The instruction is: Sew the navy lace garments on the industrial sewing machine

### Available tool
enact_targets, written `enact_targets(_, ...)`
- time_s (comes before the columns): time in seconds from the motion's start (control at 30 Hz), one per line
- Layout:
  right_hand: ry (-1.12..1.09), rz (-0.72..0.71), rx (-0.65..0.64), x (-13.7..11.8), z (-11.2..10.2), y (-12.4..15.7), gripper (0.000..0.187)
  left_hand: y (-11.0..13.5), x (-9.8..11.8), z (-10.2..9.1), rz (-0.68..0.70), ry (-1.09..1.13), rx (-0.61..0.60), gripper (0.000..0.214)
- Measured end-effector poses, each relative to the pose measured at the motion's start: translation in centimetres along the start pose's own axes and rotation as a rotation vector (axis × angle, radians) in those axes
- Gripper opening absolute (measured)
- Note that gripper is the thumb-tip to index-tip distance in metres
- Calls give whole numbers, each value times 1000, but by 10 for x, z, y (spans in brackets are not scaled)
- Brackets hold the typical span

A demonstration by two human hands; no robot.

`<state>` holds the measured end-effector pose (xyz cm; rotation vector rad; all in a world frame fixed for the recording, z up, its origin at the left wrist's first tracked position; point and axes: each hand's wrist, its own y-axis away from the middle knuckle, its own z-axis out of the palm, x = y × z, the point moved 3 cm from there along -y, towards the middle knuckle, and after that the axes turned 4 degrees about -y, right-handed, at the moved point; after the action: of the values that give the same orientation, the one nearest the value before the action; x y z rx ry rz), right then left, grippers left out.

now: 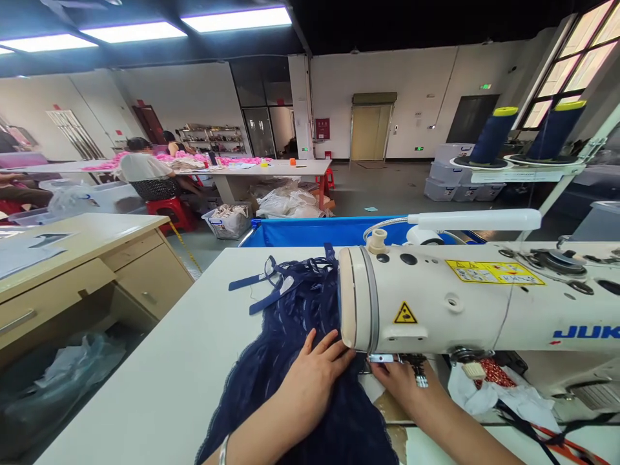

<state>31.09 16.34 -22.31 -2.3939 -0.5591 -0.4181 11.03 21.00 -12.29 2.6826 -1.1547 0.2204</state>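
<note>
A navy mesh garment (pixel 285 355) with straps heaped at its far end lies on the white sewing table (pixel 169 361). My left hand (pixel 314 374) rests palm down on the cloth, fingers spread, their tips at the sewing machine's head (pixel 356 300). Under the machine arm, my right hand (pixel 404 384) is by the needle area, its fingers bent together at the garment's edge. The metal presser parts (pixel 419 371) partly cover this hand, and its fingertips are hard to see.
Two navy thread cones (pixel 494 137) stand on a rack at right. White material with red glitter fabric (pixel 496 373) lies under the machine arm. Behind the table hangs a blue cloth bin (pixel 310 232). A wooden desk (pixel 87 258) is at left; people sit at a far table (pixel 290 168).
</note>
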Motion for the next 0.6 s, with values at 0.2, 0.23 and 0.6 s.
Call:
enact_targets(0.2, 81, -33, -106, 0, -18, -7, 52, 1, 4, -5, -3, -9, -13, 62)
enact_targets(0.23, 83, -35, -116, 1, -20, -8, 54, 1, 3, -5, -5, -11, -12, 62)
enact_targets(0.6, -112, 21, -41, 4, 4, -6, 48, 1, -3, 5, 24, -16, 23, 60)
